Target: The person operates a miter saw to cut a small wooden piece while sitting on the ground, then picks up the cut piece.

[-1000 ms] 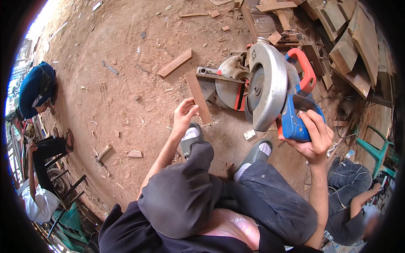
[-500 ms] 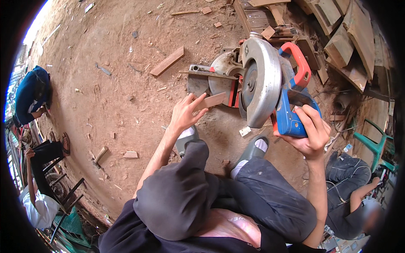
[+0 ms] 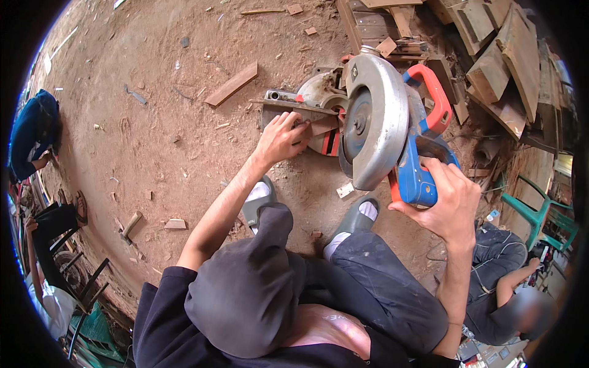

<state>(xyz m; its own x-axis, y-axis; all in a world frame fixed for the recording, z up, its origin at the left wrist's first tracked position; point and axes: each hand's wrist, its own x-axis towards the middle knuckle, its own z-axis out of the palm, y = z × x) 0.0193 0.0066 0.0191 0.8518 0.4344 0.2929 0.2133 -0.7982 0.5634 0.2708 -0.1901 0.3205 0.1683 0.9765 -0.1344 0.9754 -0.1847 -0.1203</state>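
A miter saw [image 3: 375, 122] with a grey blade guard and a blue-and-red handle stands on the dirt floor before me. My right hand [image 3: 446, 193] is wrapped round the blue rear grip. At the saw's left side, my left hand [image 3: 283, 138] has its fingers closed on a small wood piece [image 3: 324, 124]. That piece lies against the metal fence [image 3: 299, 105], its right end close to the blade [image 3: 359, 122]. The blade is raised within its guard, above the base. My fingers partly hide the wood's left end.
Stacked boards [image 3: 491, 73] rise at the far right. A plank offcut [image 3: 232, 83] and a hammer [image 3: 130, 226] lie on the ground to the left. Other people sit at both sides, one [image 3: 509, 282] beside a green chair [image 3: 534, 208] at right.
My left hand has moved forward, carrying the wood piece from in front of the saw onto its base against the fence. The right hand stays on the grip.
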